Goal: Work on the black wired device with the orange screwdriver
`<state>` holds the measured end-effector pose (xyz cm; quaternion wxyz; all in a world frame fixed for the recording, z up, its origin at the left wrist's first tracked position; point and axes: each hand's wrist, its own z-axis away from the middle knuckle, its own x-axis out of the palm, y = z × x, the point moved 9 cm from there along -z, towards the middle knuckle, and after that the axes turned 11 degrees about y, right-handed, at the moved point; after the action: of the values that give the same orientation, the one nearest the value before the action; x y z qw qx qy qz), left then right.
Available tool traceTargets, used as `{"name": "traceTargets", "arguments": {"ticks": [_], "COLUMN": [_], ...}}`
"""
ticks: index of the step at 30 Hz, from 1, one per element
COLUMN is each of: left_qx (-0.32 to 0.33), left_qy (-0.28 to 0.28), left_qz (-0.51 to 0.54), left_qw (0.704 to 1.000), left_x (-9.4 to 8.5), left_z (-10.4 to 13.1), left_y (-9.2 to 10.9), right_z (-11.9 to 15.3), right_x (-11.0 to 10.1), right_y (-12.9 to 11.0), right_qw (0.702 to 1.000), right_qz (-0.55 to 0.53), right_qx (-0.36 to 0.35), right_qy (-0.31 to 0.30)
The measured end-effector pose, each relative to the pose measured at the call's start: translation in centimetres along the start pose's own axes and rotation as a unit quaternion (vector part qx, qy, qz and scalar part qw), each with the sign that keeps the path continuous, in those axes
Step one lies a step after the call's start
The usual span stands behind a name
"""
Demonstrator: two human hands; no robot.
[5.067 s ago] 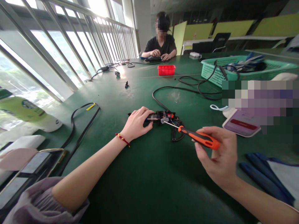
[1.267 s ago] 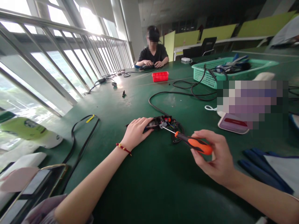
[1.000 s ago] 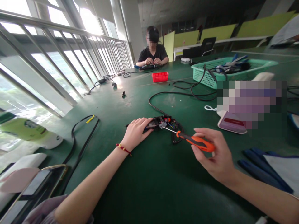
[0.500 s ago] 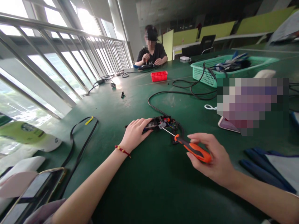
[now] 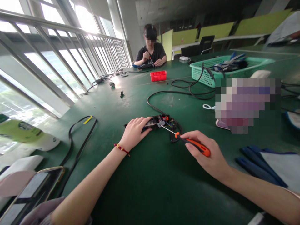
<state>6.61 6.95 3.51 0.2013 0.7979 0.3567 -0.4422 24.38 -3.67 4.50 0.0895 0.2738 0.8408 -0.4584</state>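
In the head view, my left hand [image 5: 134,131] is closed over the left end of a black corded power tool [image 5: 153,122] and holds it on the table. The tool's housing is open, showing a grey part, a red part and thin coloured wires. My right hand [image 5: 208,153] grips an orange and black screwdriver [image 5: 195,146] by its handle, fingers along the grip. Its thin metal shaft points left, and its tip is at the grey part inside the tool. Whether the tip sits in a screw is too small to tell.
On the green table [image 5: 131,187] are a red tray [image 5: 158,76], a green basket [image 5: 203,75] of tools, a black strap [image 5: 81,156], a phone [image 5: 35,187] and blue-white gloves [image 5: 262,165]. A black cable [image 5: 154,93] runs behind the tool. Across the table sits a person [image 5: 151,50].
My right hand has tightened round the screwdriver handle, with thumb and fingers further forward on it. The tip stays at the grey part. My left hand keeps its hold; the view has shifted slightly.
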Motion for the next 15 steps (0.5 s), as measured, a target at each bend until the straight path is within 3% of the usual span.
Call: {"name": "traceTargets", "arguments": {"ticks": [6,15], "left_qx": [0.007,-0.001], "left_qy": [-0.002,0.006], "left_qz": [-0.001,0.009], "left_qw": [1.000,1.000], "left_x": [0.1,0.1], "left_z": [0.0,0.1], "left_y": [0.0,-0.1], "right_z": [-0.1,-0.1], "right_x": [-1.2,-1.2], "right_y": [0.5,1.0], "right_qw": [0.997,0.997], "right_qz": [-0.017,-0.031], "right_qx": [0.032,0.043], "right_qy": [0.061,0.062]}}
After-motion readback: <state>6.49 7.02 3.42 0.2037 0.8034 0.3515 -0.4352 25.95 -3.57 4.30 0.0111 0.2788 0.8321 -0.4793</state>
